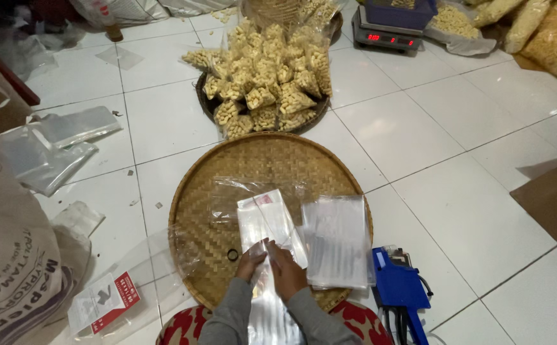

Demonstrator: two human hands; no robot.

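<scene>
Woven tray: tan, checked weave. Bags: clear. Label gun: blue. Floor tiles: white. Sleeves: grey.

far tray: round, dark — heaped with small sealed snack packets
scale: top edge of the floor, blue tub on it
blue tool: floor, near right
sacks: left edge — printed, slumped

Floor: glossy white square ceramic tiles with thin dark grout lines, lit evenly from above, soft reflections. Left edge: large woven grey polypropylene sack; dark red-brown wooden furniture edge. Right edge: flat brown cardboard sheet. Far end: grey digital scale carrying a blue plastic tub. Walls and windows out of view.
</scene>
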